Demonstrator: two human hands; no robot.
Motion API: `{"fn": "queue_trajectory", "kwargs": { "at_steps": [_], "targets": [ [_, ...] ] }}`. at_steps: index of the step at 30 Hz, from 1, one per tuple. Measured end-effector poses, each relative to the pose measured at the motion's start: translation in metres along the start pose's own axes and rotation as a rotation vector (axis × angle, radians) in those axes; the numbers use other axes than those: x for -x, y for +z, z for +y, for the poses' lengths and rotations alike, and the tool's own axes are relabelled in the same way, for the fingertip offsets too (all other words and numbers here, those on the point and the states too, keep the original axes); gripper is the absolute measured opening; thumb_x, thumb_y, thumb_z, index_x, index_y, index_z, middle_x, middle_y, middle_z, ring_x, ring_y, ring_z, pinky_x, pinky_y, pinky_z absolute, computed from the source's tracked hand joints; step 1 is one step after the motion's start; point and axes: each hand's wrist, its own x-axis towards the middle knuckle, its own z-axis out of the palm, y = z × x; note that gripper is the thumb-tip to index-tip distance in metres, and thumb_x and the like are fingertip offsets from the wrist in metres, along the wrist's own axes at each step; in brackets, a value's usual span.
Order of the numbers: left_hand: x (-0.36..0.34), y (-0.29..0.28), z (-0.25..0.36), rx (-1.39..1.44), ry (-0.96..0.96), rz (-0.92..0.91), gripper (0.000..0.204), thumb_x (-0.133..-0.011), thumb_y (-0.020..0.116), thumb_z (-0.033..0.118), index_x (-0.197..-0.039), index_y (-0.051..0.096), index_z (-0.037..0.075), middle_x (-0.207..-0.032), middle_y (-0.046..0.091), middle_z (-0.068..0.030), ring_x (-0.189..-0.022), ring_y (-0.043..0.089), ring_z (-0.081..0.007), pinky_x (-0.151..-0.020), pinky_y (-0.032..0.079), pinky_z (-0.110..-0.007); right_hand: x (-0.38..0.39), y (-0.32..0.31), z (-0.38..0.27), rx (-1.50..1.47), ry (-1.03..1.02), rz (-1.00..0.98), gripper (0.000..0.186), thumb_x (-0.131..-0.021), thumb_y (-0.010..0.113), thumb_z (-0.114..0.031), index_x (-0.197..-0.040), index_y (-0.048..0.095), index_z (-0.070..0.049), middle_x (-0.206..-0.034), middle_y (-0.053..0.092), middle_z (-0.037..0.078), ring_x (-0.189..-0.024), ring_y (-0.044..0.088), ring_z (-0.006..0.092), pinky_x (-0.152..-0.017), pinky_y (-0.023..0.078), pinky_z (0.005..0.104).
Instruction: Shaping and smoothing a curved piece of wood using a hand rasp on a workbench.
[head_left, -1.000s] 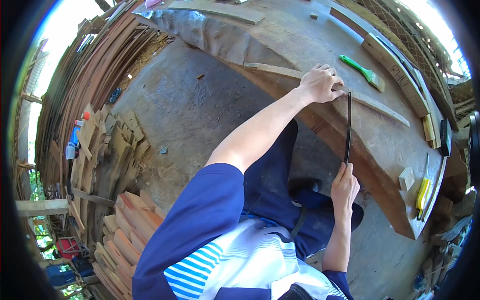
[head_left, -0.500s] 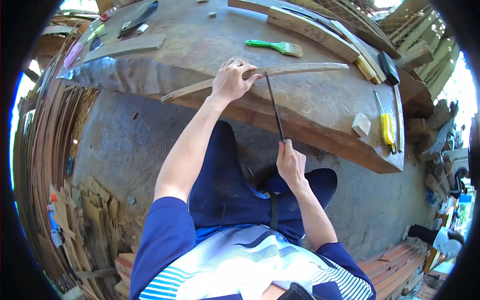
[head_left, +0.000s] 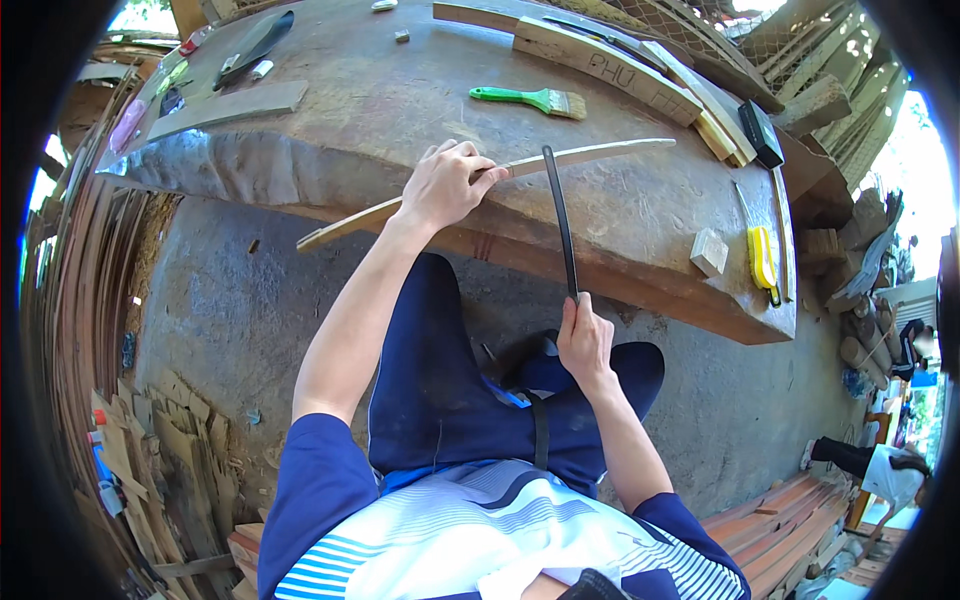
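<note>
You sit at a worn worktop (head_left: 360, 95), your two hands well apart from each other, each closed on something. Your left hand (head_left: 446, 188) clasps a thin, curved wooden strip (head_left: 605, 153) around its middle, at the worktop's near edge; one end of the strip juts past that edge on the left, and the other reaches right, across the worktop. Your right hand (head_left: 585, 342) grips the near end of a long, slim dark tool (head_left: 563, 220), whose far end crosses the strip just right of your left hand. Whether the tool touches the wood, you cannot tell from this angle.

The step in hand appears to be steadying the strip with the tool laid across it. Any stroke would call for a firm left hold and fingers clear of the tool.

As for containers, a black box-like case (head_left: 761, 135) lies at the right, beside some timber (head_left: 608, 72); its inside is hidden. At the far left, among wood scraps (head_left: 150, 465), is a blue, bottle-like container (head_left: 103, 463), contents unclear. A green-handled brush (head_left: 515, 96) lies beyond the strip.
</note>
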Motion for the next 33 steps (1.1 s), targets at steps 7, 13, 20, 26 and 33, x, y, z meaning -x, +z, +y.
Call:
{"fn": "queue_trajectory", "kwargs": {
  "at_steps": [7, 13, 20, 26, 33],
  "targets": [
    [0.004, 0.006, 0.004, 0.027, -0.061, -0.046, 0.035, -0.095, 0.075, 0.043, -0.103, 0.082, 0.010, -0.105, 0.074, -0.0072, -0.112, 0.067, -0.0275, -0.101, 0.051, -0.044, -0.042, -0.028, -0.029, 0.004, 0.000, -0.084, 0.021, -0.108, 0.055, -0.019, -0.094, 0.055, -0.003, -0.060, 0.063, 0.018, -0.056, 0.066, 0.0392, -0.051, 0.048, 0.0502],
    [0.007, 0.013, 0.008, -0.083, 0.028, 0.035, 0.039, -0.092, 0.077, 0.046, -0.106, 0.082, 0.010, -0.107, 0.075, -0.0050, -0.112, 0.067, -0.0271, -0.101, 0.052, -0.042, -0.059, -0.018, -0.038, 0.016, 0.068, -0.188, 0.029, -0.110, 0.048, -0.026, -0.094, 0.054, -0.003, -0.063, 0.066, 0.022, -0.060, 0.068, 0.0429, -0.055, 0.051, 0.0545],
    [0.003, 0.014, 0.011, -0.083, -0.011, 0.007, 0.039, -0.091, 0.078, 0.046, -0.105, 0.082, 0.010, -0.109, 0.075, -0.0049, -0.112, 0.067, -0.0273, -0.101, 0.053, -0.042, -0.078, -0.006, -0.044, 0.074, 0.074, -0.193, 0.030, -0.110, 0.048, -0.026, -0.093, 0.056, -0.003, -0.063, 0.067, 0.024, -0.060, 0.069, 0.0436, -0.056, 0.054, 0.0538],
    [0.003, 0.014, 0.012, -0.084, 0.011, 0.019, 0.037, -0.090, 0.080, 0.037, -0.108, 0.080, 0.005, -0.108, 0.074, -0.0076, -0.110, 0.067, -0.0291, -0.096, 0.054, -0.041, -0.099, -0.003, -0.056, 0.129, 0.089, -0.222, 0.032, -0.110, 0.047, -0.026, -0.095, 0.060, -0.001, -0.066, 0.069, 0.025, -0.063, 0.072, 0.0429, -0.061, 0.058, 0.0517],
    [0.000, 0.017, 0.009, -0.089, -0.024, -0.018, 0.032, -0.092, 0.077, 0.034, -0.110, 0.081, 0.008, -0.114, 0.074, -0.0063, -0.117, 0.066, -0.0277, -0.104, 0.052, -0.041, -0.112, 0.007, -0.061, 0.137, 0.103, -0.231, 0.034, -0.110, 0.046, -0.026, -0.092, 0.059, 0.000, -0.071, 0.071, 0.027, -0.067, 0.072, 0.0453, -0.065, 0.058, 0.0541]
  ]
}}
